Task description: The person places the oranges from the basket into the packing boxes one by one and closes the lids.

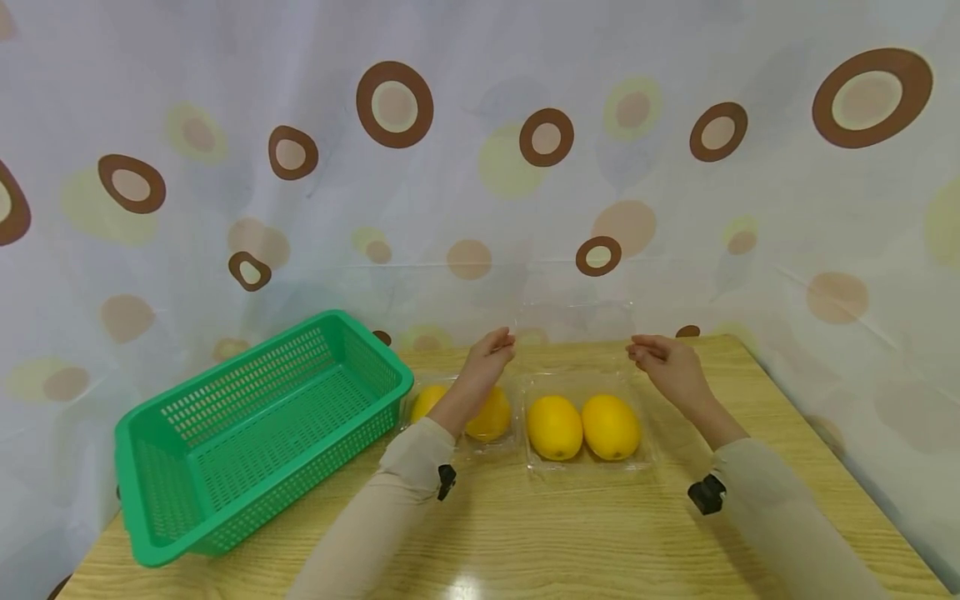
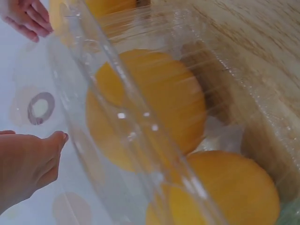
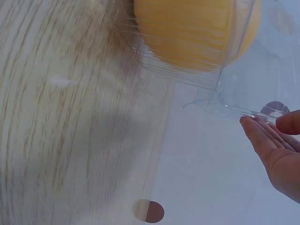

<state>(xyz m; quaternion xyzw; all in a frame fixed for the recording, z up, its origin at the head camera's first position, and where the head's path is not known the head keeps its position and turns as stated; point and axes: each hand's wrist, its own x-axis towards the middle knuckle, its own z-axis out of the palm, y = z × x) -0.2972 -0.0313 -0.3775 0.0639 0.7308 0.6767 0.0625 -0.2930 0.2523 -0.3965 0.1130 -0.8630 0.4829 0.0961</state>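
A clear plastic clamshell box (image 1: 588, 465) holds two oval yellow fruits (image 1: 555, 427), their exact kind unclear. Its see-through lid (image 1: 576, 321) stands raised behind them. My left hand (image 1: 483, 371) is by the lid's left edge with fingers extended; contact there cannot be made out. On the opposite side, my right hand (image 1: 671, 371) has its fingertips at the lid's edge, and the right wrist view shows them touching it, the thumb held apart. Under my left forearm sits a second clear box (image 2: 225, 70) with two more yellow fruits (image 2: 150, 108), partly hidden in the head view.
A green perforated plastic basket (image 1: 262, 450) stands on the left of the wooden table (image 1: 540, 533), its near end close to the table's edge. Behind hangs a pale curtain (image 1: 465, 200) with brown ring patterns.
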